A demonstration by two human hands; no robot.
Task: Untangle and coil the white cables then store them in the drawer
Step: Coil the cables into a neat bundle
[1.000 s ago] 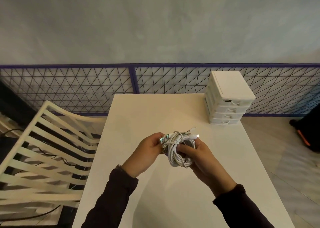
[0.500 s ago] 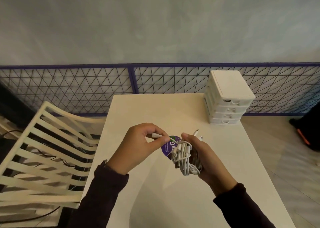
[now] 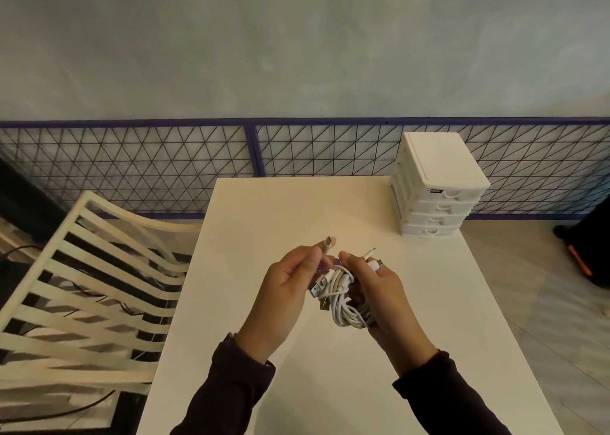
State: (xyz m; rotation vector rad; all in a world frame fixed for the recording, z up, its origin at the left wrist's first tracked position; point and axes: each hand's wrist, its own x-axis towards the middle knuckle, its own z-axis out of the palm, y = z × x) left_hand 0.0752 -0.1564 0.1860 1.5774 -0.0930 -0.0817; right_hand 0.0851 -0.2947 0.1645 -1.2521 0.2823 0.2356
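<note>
A tangled bundle of white cables (image 3: pixel 343 299) hangs above the middle of the white table (image 3: pixel 251 223). My right hand (image 3: pixel 379 289) cups the bundle from the right, with two plug ends sticking up past its fingers. My left hand (image 3: pixel 290 283) pinches one cable end between thumb and forefinger, just left of the bundle and slightly above it. A purple tag shows between the two hands. The white drawer unit (image 3: pixel 435 184), with several shut drawers, stands at the table's far right corner.
A cream slatted chair (image 3: pixel 82 286) stands against the table's left side. A dark wire-mesh fence with a purple rail (image 3: pixel 132 170) runs behind the table. A dark object with an orange stripe (image 3: pixel 584 253) lies on the floor at right.
My left hand let go of the bundle's side and drew one cable end out and up to the left. My right hand kept hold of the bundle and turned it.
</note>
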